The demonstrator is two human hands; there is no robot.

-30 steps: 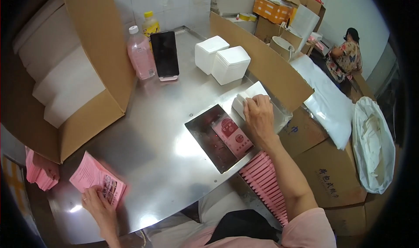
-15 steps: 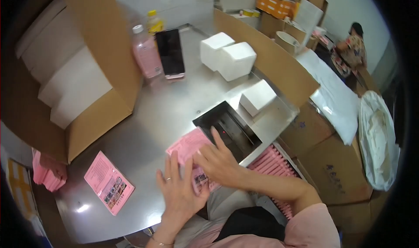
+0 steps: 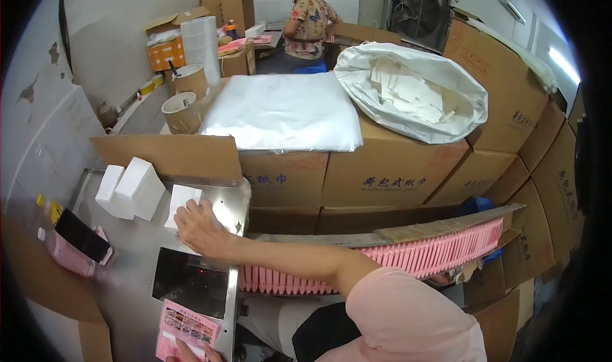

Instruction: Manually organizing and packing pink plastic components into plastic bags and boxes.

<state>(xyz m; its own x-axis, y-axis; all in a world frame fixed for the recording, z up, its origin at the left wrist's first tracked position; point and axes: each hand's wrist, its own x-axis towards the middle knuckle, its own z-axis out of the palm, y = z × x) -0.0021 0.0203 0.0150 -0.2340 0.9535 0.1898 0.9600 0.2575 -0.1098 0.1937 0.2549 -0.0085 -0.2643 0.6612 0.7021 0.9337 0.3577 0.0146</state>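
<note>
My right hand (image 3: 201, 227) reaches across the metal table, its fingers curled over a small stack of white paper tissues (image 3: 183, 199). Two more white tissue stacks (image 3: 131, 187) stand just left of it. At the bottom edge, my left hand (image 3: 191, 351) shows only its fingers and thumb. They rest on a pink printed packet (image 3: 186, 324), where a white strip shows. Between the hands lies a dark rectangular opening (image 3: 191, 282) in the tabletop, with a small red light inside.
A long row of pink packets (image 3: 408, 247) runs right of the table. Behind it stand stacked cartons (image 3: 395, 177), bearing white plastic sheeting (image 3: 280, 113) and a white sack (image 3: 408, 94). A phone (image 3: 83, 234) and pink bottle (image 3: 67, 253) stand left. Another person (image 3: 309, 27) sits farther back.
The view has swung to the right. My right hand has left the pink packet and moved onto the white tissue stack. My left hand stays at the packet.
</note>
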